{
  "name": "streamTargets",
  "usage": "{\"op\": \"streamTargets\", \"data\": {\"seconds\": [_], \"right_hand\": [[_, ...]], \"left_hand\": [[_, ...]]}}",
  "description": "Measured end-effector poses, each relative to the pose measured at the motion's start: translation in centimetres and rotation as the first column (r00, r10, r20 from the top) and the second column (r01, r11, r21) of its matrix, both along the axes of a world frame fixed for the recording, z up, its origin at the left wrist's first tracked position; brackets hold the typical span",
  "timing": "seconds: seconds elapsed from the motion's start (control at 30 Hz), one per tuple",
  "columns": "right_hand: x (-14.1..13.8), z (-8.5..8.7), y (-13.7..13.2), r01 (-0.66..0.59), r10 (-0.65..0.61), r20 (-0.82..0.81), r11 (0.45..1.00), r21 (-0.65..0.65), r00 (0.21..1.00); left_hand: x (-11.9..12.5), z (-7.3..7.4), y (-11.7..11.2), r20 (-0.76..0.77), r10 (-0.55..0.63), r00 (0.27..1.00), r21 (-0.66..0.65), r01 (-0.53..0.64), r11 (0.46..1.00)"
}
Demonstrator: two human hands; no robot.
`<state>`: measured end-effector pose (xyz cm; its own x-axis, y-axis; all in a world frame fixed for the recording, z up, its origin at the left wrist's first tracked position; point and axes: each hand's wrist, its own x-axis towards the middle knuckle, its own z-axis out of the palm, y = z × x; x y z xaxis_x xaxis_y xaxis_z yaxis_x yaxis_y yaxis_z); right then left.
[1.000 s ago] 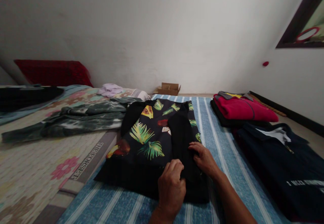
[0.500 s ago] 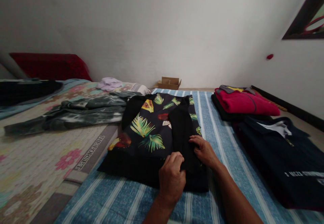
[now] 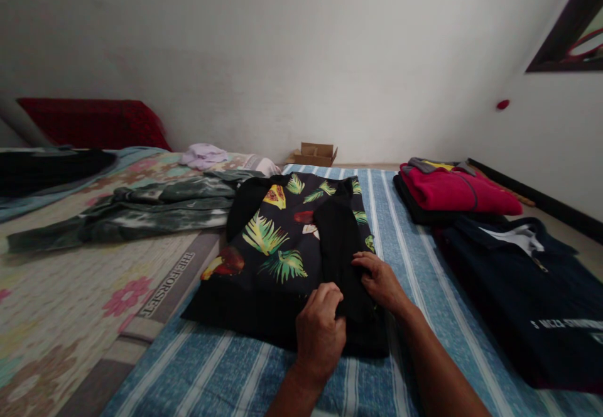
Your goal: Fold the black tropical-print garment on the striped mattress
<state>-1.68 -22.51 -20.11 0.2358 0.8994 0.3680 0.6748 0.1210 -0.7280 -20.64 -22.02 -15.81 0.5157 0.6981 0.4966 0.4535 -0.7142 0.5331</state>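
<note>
A black shirt with a tropical leaf print [image 3: 277, 241] lies flat on a blue striped sheet [image 3: 405, 260], its black sleeve folded lengthwise over the right side. My left hand [image 3: 320, 335] is closed, pinching the near end of that sleeve. My right hand [image 3: 380, 280] rests just right of it, fingers curled onto the sleeve's edge and pressing the fabric.
A dark navy jacket [image 3: 522, 291] lies at the right, with a folded red garment [image 3: 456, 194] on a black one behind it. A grey-green tie-dye garment [image 3: 141, 210] lies on the floral bedspread [image 3: 61, 304] at left. A small cardboard box [image 3: 315, 152] sits by the wall, a red pillow [image 3: 94, 123] at far left.
The view shifted a little between one second ago and half a second ago. Both hands have stayed on the sleeve in nearly the same hold.
</note>
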Motion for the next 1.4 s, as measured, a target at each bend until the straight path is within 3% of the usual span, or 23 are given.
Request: {"op": "streamTargets", "data": {"seconds": [1.4], "right_hand": [[-0.21, -0.15, 0.07, 0.017, -0.017, -0.002, 1.0, -0.021, 1.0]], "left_hand": [[-0.09, -0.27, 0.14, 0.039, -0.018, 0.999, -0.023, 0.019, 1.0]]}}
